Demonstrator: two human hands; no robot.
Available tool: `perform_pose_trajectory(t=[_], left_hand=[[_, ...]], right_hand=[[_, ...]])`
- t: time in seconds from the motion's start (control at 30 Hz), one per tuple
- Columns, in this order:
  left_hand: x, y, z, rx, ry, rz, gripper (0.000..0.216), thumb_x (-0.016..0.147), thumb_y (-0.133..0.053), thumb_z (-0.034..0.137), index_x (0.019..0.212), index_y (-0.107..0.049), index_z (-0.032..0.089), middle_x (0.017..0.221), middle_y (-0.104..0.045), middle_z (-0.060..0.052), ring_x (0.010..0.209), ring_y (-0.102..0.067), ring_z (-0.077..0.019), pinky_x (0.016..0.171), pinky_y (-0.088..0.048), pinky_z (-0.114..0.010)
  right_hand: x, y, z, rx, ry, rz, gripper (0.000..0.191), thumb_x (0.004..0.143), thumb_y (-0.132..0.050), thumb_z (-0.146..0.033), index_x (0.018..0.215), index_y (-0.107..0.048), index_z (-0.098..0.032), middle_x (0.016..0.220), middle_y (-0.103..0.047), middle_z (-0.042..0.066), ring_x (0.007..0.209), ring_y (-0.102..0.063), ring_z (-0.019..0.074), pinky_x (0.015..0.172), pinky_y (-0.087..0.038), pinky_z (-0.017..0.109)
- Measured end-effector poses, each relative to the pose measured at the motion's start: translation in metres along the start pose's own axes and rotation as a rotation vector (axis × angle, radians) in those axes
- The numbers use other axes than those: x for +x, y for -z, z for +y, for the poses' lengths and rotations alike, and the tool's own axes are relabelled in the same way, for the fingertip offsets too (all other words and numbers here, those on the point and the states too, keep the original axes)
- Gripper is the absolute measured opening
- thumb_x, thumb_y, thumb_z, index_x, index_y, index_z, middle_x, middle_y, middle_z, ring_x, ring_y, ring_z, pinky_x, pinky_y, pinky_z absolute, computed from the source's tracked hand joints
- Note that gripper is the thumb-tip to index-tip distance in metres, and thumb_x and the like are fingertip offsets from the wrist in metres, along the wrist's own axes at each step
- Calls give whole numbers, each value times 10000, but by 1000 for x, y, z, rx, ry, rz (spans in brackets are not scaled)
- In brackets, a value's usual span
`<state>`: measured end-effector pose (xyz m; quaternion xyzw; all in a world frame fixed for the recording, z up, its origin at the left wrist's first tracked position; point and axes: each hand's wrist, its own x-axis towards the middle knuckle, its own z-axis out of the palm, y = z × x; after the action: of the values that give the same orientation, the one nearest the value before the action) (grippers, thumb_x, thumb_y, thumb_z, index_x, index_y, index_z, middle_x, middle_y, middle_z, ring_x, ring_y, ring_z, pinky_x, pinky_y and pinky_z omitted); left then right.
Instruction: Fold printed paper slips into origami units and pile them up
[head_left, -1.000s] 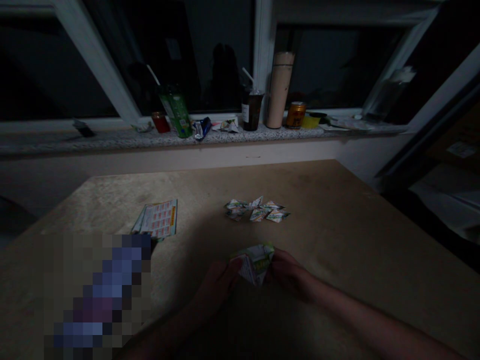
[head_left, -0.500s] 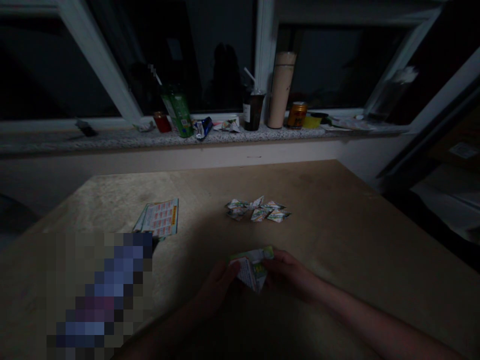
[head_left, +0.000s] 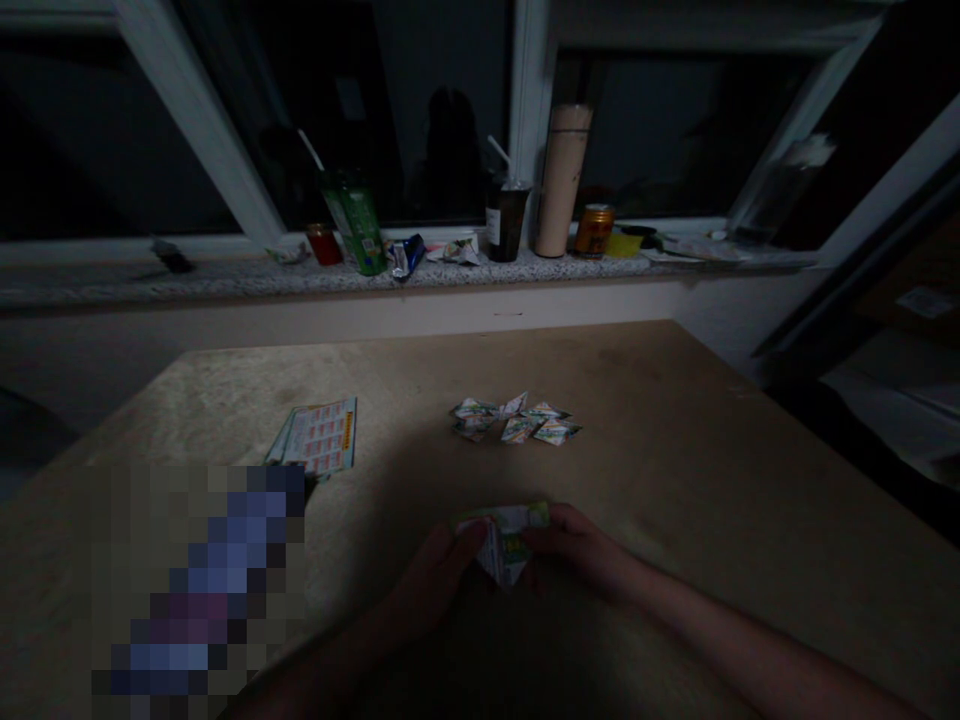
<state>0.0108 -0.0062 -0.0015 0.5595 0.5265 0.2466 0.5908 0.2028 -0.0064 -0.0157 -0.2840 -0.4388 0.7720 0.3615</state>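
Near the front edge of the tabletop [head_left: 675, 480], left hand [head_left: 439, 575] and right hand [head_left: 577, 550] each pinch one side of a folded printed paper [head_left: 504, 540], held between them just above the surface.

A pixelated block [head_left: 199, 590] masks the near-left desk [head_left: 675, 480] and the near corner of the printed sheets [head_left: 319, 438]. Both forearms run off the bottom edge. The folded paper [head_left: 504, 535] is partly covered by the left hand [head_left: 435, 580] and right hand [head_left: 577, 550]; its print is illegible in the dimness.
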Motion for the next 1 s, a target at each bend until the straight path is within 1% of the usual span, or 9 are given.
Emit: perform_pose_trajectory(t=[0.07,0.17,0.33,0.43,0.5,0.57,0.67,0.83,1.0], left_hand=[[0,0,2,11,-13,-30,510,784,-457,589,847,-635,116,768,-666,-37,744,-588,-208,682,-440,-264],[0,-1,1,27,0,-9,516,772,-467,602,834,-623,114,770,-653,-35,732,-575,-198,650,-434,-249],[2,0,-4,-13,-21,-71,522,739,-483,630,760,-607,123,648,-597,-11,606,-526,-148,576,-406,-222],[4,2,-8,6,46,-71,523,723,-486,648,718,-567,132,526,-485,35,486,-422,-103,464,-326,-197],[5,2,-8,-29,106,-68,518,684,-530,651,720,-549,134,525,-453,50,469,-382,-88,436,-284,-187],[6,3,-6,-87,117,-110,529,649,-566,652,728,-561,129,546,-455,49,474,-367,-81,434,-269,-184],[7,6,-1,-113,58,-205,543,641,-576,656,713,-593,118,544,-449,46,475,-347,-73,438,-254,-181],[9,10,0,-40,-7,-290,550,671,-535,672,639,-573,125,468,-411,59,403,-306,-59,393,-201,-176],[9,10,3,-26,-31,-365,586,678,-474,708,577,-564,138,430,-458,36,338,-361,-67,366,-241,-181]], right_hand=[[0,1,2,17,-27,-20,274,738,-631,-355,844,-631,-102,693,-604,28,511,-525,91,440,-389,187],[-1,3,6,-20,-54,3,268,729,-643,-363,792,-626,-103,618,-552,-8,468,-446,57,421,-321,165],[-2,1,4,-100,-43,20,302,749,-626,-403,781,-639,-103,562,-491,-34,447,-364,43,415,-245,169],[-2,-1,-2,-87,-40,17,310,743,-637,-376,920,-660,-123,618,-520,-24,462,-373,46,417,-253,168],[-3,-1,-4,-62,-55,7,339,743,-642,-345,1016,-651,-143,670,-553,-9,474,-392,46,426,-274,168],[-3,0,-4,-46,-58,-10,354,751,-638,-318,1062,-644,-150,681,-569,-1,472,-405,46,424,-283,168],[-3,1,-3,-25,-53,-27,347,753,-634,-284,1075,-647,-155,678,-574,2,464,-424,45,414,-294,167],[-1,0,-3,11,-54,-26,323,742,-639,-272,1038,-670,-148,662,-572,2,450,-437,44,403,-310,164],[-1,3,-2,-69,-48,-21,292,748,-631,-269,1011,-687,-154,672,-591,8,460,-440,47,407,-321,164]])
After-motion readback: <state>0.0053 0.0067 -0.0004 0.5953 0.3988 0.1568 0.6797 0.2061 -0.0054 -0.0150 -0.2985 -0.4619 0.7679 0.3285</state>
